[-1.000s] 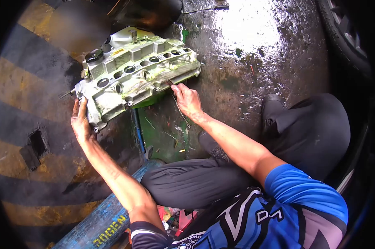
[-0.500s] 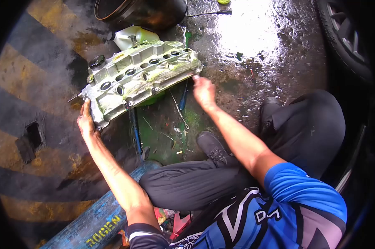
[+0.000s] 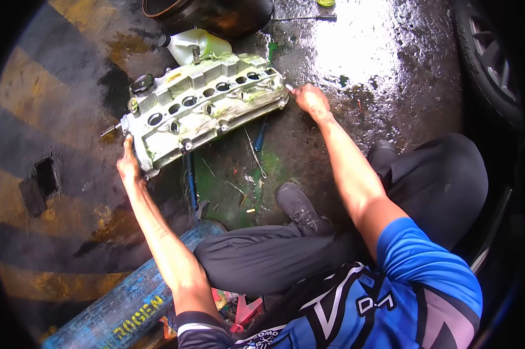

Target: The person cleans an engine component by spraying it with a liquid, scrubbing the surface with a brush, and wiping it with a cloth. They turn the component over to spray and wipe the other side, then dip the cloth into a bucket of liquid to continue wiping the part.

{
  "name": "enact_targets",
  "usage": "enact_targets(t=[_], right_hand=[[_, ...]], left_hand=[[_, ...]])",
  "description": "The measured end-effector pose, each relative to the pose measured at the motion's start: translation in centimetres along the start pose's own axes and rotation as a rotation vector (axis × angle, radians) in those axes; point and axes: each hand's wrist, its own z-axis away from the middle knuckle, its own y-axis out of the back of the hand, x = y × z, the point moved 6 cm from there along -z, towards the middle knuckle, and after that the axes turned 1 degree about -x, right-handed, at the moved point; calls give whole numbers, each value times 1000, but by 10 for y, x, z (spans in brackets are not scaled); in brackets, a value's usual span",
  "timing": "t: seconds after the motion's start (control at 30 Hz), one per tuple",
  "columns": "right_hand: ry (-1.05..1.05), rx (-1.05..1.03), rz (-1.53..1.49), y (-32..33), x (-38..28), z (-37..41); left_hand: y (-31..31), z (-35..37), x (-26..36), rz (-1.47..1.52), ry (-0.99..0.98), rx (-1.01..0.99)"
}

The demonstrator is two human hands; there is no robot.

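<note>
A metal engine valve cover (image 3: 198, 113), smeared with greenish-yellow residue and with a row of round holes, is tilted up at its right end above the floor. My left hand (image 3: 130, 163) grips its lower left end, thumb up along the edge. Just off the right end, my right hand (image 3: 312, 101) is closed. A small pale tip pokes out from its fingers towards the cover; what it belongs to is hidden in the fist. A black cap (image 3: 141, 84) sits on the cover's upper left corner.
Behind the cover lie a plastic jug (image 3: 201, 45) of yellowish liquid and a dark drum (image 3: 227, 17). A blue-handled tool (image 3: 260, 139) rests on the wet floor. A blue cylinder (image 3: 140, 285) lies at lower left. A car wheel (image 3: 489, 55) stands at right.
My right hand has moved up and right, from the cover's lower right edge to beyond its right end. The left hand keeps its grip. The whole view has shifted slightly.
</note>
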Motion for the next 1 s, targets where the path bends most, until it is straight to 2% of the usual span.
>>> enact_targets(t=[0.07,0.13,0.23,0.33,0.37,0.53,0.63,0.73,0.77,0.8,0.87,0.93,1.0], right_hand=[[-80,-125,33,-5,-6,11],[-16,-226,187,0,-20,11],[-10,-225,280,3,-32,-10],[60,-331,417,-12,-44,-7],[43,-350,373,-14,-45,-9],[52,-156,276,-37,-39,4],[-13,-183,236,-30,-27,-11],[101,-59,162,-44,-29,14],[109,23,99,-43,-29,29],[75,-4,27,-52,-23,29],[141,-40,-81,-63,-48,61],[310,-4,-84,-78,-95,92],[576,64,-63,-61,-143,118]], left_hand=[[0,-10,-3,12,-72,3],[-4,-7,-1,21,-57,-2],[-2,-5,-3,32,-72,3],[-6,-5,7,64,-213,6],[-6,-4,9,61,-224,1],[-6,-7,11,87,-277,-15],[-4,-11,11,66,-294,-8],[-6,5,23,45,-351,32],[-4,-1,18,75,-310,39],[-3,-1,19,8,-343,53],[-3,4,24,-7,-398,38],[-3,10,27,5,-381,97],[0,9,26,12,-309,86]])
